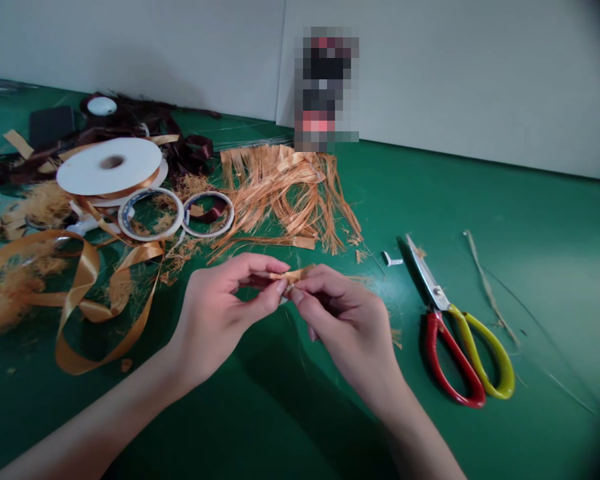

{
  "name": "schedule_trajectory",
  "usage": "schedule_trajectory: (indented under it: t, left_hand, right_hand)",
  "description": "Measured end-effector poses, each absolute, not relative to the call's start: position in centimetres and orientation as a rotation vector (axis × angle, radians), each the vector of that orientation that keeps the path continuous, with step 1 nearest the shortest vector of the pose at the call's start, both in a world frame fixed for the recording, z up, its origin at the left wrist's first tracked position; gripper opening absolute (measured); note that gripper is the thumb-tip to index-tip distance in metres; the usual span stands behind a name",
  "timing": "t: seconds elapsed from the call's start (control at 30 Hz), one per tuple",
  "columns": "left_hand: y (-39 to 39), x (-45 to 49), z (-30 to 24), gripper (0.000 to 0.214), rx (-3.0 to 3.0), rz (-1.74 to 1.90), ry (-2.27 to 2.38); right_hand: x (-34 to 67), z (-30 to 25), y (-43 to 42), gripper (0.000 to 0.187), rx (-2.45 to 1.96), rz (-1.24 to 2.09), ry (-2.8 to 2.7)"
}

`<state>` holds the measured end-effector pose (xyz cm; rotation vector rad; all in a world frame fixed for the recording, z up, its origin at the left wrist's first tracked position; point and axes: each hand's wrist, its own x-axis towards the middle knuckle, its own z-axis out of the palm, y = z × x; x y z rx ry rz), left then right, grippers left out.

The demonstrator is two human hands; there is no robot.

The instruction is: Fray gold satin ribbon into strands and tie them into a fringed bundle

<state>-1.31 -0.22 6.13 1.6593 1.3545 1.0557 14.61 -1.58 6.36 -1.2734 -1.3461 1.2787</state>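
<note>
My left hand [225,313] and my right hand [347,327] meet above the green mat [300,427], pinching a small strip of frayed gold ribbon [293,275] between their fingertips. A dark strand and a bit of white show at the strip's ends, but the fingers hide most of it. Just beyond my hands lies a heap of shredded gold ribbon fringe [280,200]. A loose loop of gold satin ribbon [83,287] lies left of my left hand, touching neither hand.
Red-and-yellow-handled scissors [455,340] lie right of my right hand. A white ribbon spool [109,165], several tape rings [150,213], dark brown ribbon [193,153] and a dry fibre stem [490,287] lie on the mat. A pixelated upright object [325,90] stands at the white back wall [430,67].
</note>
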Motion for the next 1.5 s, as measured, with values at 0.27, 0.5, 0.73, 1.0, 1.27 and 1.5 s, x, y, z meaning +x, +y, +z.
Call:
schedule_trajectory:
  t: [0.27, 0.5, 0.73, 1.0, 1.27, 1.5]
  left_hand:
    - [-0.21, -1.01, 6.39, 0.007, 1.578, 1.127, 1.368]
    - [-0.06, -1.07, 6.01, 0.011, 1.877, 1.264, 1.361]
    - [0.06, -1.14, 6.24, 0.008, 2.224, 1.291, 1.384]
    - [0.32, -1.49, 5.72, 0.013, 2.529, 1.309, 1.206]
    - [0.23, -1.33, 6.28, 0.015, 2.591, 1.27, 1.409]
    - [0.38, -1.26, 6.29, 0.017, 2.741, 1.323, 1.29]
  right_hand:
    - [14.74, 6.99, -1.43, 0.013, -1.257, 1.292, -1.316]
    - [14.36, 6.77, -1.47, 0.009, -1.258, 1.143, -1.338]
    - [14.73, 6.7, -1.49, 0.012, -1.267, 0.945, -1.55]
    - [14.62, 6.46, -1.42, 0.012, -1.299, 0.776, -1.73]
    - [14.51, 6.47, -1.29, 0.013, -1.28, 0.84, -1.717]
    - [14.43, 6.53, -1.34, 0.01, -1.313, 0.848, -1.711]
